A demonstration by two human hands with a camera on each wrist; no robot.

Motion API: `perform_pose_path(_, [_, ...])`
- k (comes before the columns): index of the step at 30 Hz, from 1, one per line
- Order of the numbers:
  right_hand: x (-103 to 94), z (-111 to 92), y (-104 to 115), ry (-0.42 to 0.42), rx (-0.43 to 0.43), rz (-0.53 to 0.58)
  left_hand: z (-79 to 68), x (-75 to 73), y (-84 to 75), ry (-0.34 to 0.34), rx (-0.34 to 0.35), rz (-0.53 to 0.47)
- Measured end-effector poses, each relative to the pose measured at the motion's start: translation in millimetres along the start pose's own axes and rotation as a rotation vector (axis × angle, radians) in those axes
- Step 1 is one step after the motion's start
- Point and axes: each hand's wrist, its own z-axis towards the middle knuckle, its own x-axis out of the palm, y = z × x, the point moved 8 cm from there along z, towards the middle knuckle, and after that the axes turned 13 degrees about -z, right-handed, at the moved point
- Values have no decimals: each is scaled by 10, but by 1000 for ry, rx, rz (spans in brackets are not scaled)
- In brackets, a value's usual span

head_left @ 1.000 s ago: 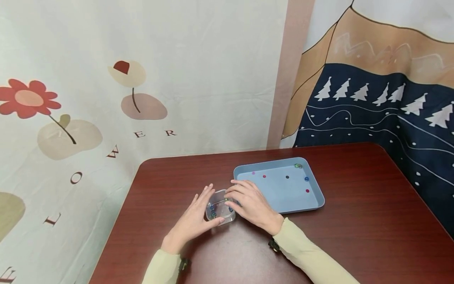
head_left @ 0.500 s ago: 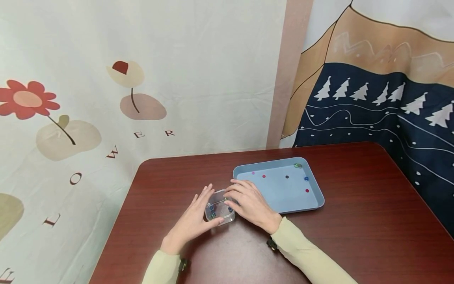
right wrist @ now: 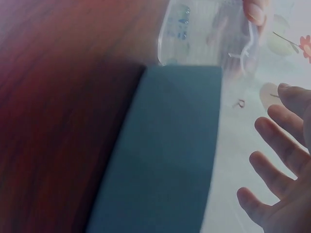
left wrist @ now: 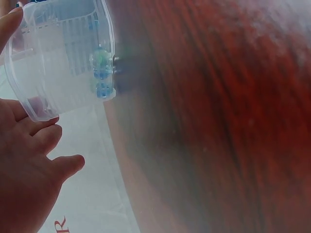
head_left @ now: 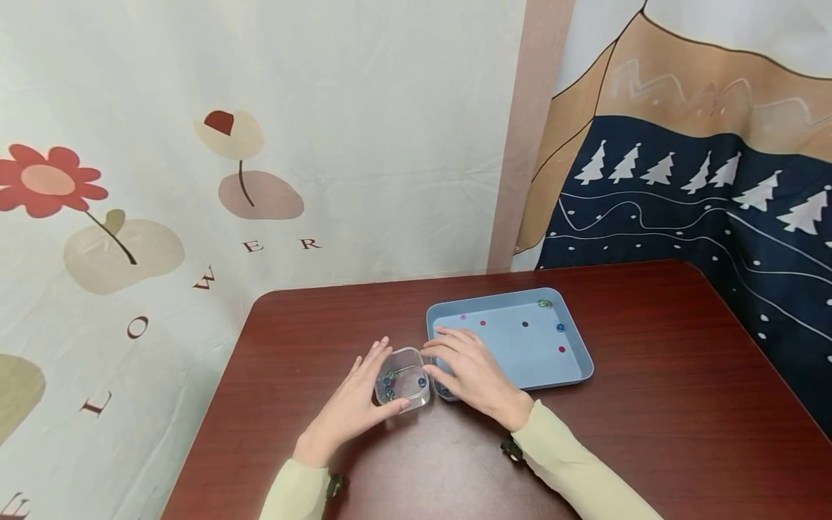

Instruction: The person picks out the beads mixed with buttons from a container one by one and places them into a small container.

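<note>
Fingers and thumb of the left hand [head_left: 356, 404] hold the clear container [head_left: 414, 399], which stands on the table [head_left: 383, 484] with several beads inside. Half a second ago, the right hand [head_left: 474, 371] covered its right side; now that hand is shifted over the near left corner of the blue tray [head_left: 526, 365], fingers parted, bent and seemingly holding nothing. The container's mouth is thus freer, and its blue bead [head_left: 422, 382] shows plainly. Farther off, the tray's scattered beads look undisturbed.
</note>
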Motion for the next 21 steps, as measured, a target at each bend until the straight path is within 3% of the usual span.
perform_pose_path(10, [-406,-260,-325,-11,97,-7,-7,0,-5,1,-15,-4])
perform_pose_path(21, [-686,-550,-797,-31,164,-123,0,6,14,0,-17,2])
